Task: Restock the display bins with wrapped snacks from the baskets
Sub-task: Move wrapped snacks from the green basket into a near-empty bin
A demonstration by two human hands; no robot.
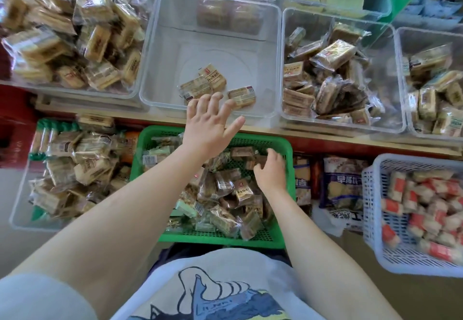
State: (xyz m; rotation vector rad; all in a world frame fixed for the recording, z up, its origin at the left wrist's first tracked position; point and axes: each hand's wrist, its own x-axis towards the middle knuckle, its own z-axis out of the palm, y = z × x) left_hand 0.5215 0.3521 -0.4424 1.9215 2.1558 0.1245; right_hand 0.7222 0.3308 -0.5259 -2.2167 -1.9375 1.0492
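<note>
A green basket (288, 149) right below me holds a heap of brown and green wrapped snacks (225, 189). Above it a clear display bin (160, 43) holds three tan wrapped snacks (203, 84) near its front wall. My left hand (210, 124) hovers over the bin's front rim with fingers spread and holds nothing. My right hand (271, 171) reaches into the basket's right side, its fingers curled round a brown snack pack (260, 160).
Fuller clear bins stand at left (75, 43) and right (338, 81). A clear tub of snacks (62, 169) sits left of the basket. A white-blue basket (375, 194) of red-and-white packs stands at right, large bags (343, 181) between them.
</note>
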